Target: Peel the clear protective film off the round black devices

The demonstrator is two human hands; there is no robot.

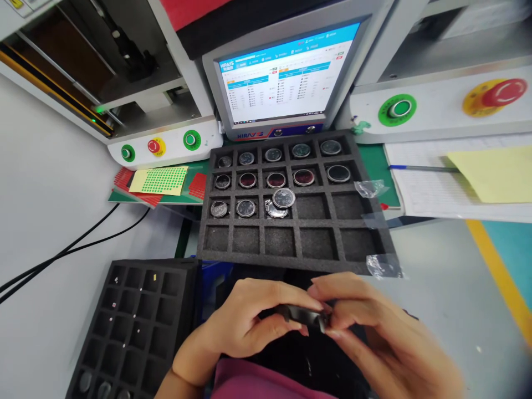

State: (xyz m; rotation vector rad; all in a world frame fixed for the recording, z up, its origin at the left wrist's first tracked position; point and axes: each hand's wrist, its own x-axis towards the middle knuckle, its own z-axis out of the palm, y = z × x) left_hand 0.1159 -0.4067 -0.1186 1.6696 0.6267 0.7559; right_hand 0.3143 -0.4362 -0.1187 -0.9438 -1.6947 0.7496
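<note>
At the bottom centre of the frame, the left hand pinches a dark piece between thumb and fingers, while the right hand grips its right end with the fingertips. It seems best to steady it by the edges with the left and press only lightly with the right. Beyond, mid-frame, a foam tray carries round discs, one disc overlapping another. A lit monitor stands at top centre.
</note>
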